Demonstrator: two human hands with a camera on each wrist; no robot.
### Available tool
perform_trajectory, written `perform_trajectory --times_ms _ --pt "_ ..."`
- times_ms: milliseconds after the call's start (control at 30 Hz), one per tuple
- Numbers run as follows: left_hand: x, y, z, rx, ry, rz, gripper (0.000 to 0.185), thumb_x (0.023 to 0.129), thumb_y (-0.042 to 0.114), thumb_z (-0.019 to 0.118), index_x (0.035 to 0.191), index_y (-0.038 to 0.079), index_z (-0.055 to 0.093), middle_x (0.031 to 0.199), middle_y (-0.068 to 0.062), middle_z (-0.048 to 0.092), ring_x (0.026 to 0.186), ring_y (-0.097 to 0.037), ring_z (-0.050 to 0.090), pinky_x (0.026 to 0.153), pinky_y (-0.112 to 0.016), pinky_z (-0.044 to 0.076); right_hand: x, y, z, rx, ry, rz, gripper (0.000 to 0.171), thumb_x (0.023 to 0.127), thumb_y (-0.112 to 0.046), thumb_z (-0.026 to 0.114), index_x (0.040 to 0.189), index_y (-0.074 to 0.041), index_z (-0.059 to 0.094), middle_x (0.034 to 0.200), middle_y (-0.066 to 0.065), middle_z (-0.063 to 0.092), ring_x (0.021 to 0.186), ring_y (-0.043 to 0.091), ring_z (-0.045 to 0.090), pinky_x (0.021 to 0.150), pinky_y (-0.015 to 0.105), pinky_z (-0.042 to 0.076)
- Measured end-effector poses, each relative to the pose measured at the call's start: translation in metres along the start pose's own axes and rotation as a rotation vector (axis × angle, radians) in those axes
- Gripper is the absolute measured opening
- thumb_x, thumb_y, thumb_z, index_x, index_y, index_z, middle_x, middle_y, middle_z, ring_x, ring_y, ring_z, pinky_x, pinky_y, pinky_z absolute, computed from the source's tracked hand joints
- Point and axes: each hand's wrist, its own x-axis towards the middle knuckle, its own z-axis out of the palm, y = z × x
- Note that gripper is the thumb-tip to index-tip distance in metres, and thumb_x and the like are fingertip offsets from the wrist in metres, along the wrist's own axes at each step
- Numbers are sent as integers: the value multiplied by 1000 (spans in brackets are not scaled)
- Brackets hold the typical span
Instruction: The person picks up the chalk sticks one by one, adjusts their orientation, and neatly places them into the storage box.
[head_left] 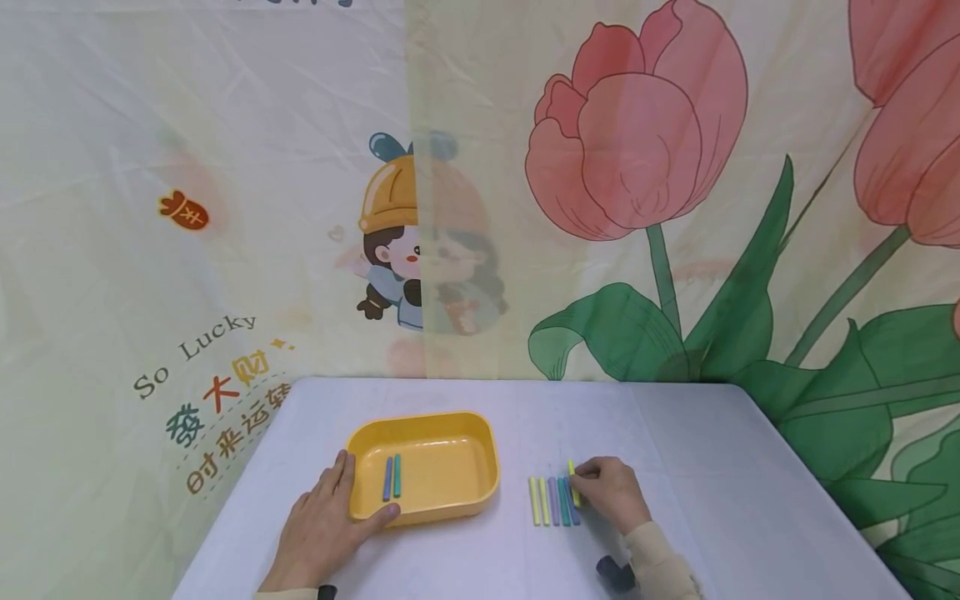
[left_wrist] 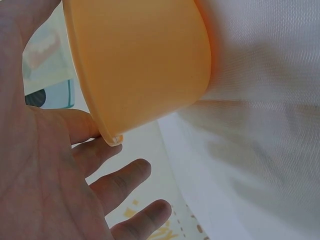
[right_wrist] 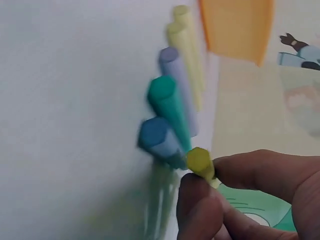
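My right hand (head_left: 613,492) pinches a yellow chalk-like stick (right_wrist: 200,162) between thumb and fingertips. The stick overlaps the right end of a row in the head view. That row has two pale yellow sticks (head_left: 539,501), a purple stick (head_left: 553,501), a teal stick (right_wrist: 167,97) and a blue stick (right_wrist: 157,137), side by side on the table. My left hand (head_left: 318,521) rests at the near left corner of a yellow tray (head_left: 497,467), thumb on the near rim, extended fingers along the left side. Inside the tray lie a blue-purple stick (head_left: 387,479) and a teal stick (head_left: 397,477).
A white cloth covers the table (head_left: 480,567). Behind its far edge hangs a printed backdrop (head_left: 480,358) with tulips and a cartoon figure. The tray stands left of the row, with a strip of cloth between them.
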Motion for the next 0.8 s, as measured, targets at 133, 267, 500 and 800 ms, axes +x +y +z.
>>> perform_trajectory --times_ms 133,267,500,800 --pt "0 1 0 1 2 -1 129 78 90 50 156 -9 22 161 -29 25 143 -49 32 109 -67 33 1 -6 0 84 -7 8 28 83 -18 76 103 1 74 84 4 69 71 15 62 61 30 56" --pt "-1 1 0 2 10 6 129 78 90 50 156 -9 22 161 -29 25 143 -49 32 109 -67 33 0 -15 -1 153 -19 3 28 83 -17 75 104 2 74 83 5 68 69 16 62 60 29 56" --pt "0 1 0 4 15 9 128 78 89 50 156 -9 23 161 -29 26 143 -49 33 109 -67 33 -2 -36 4 281 -57 -39 27 85 -19 77 105 0 74 82 4 70 69 16 64 62 30 58" --pt "-1 0 0 4 9 5 129 78 90 50 157 -8 22 161 -29 25 143 -49 32 110 -67 32 -20 -63 18 379 -206 -92 34 88 -27 77 109 0 73 84 5 72 73 17 67 68 36 61"
